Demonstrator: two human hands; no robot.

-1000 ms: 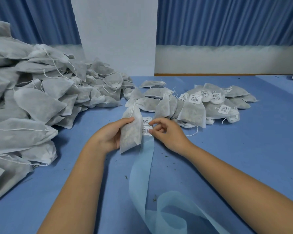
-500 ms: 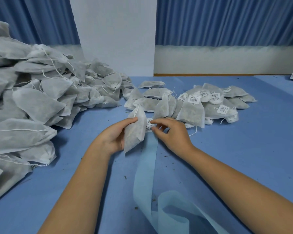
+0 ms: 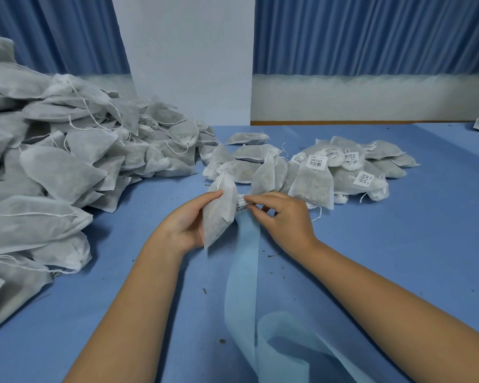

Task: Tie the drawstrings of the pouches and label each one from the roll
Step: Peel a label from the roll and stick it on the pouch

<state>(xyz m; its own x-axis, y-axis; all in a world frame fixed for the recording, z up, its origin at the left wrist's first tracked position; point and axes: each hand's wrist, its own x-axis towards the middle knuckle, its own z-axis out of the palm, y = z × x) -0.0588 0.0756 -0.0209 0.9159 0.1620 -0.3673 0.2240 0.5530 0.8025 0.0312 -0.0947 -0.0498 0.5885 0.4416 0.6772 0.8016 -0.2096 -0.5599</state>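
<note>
Backing strip (image 3: pixel 242 272) runs up the tabletop (image 3: pixel 398 230) from the near edge to the hands. Fingers of the left hand (image 3: pixel 186 225) curl round a pouch (image 3: pixel 220 208) held upright, while the right hand (image 3: pixel 285 217) pinches a label (image 3: pixel 241 207) at the strip's end, just beside the pouch. Beyond lie labelled pouches (image 3: pixel 313 183); an unlabelled heap (image 3: pixel 67 167) sits far left.

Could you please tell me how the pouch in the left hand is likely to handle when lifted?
Probably light: the left hand holds the pouch upright along one side. Likely soft, not stiff: its fabric creases. Unlikely to roll, being flat.
</note>
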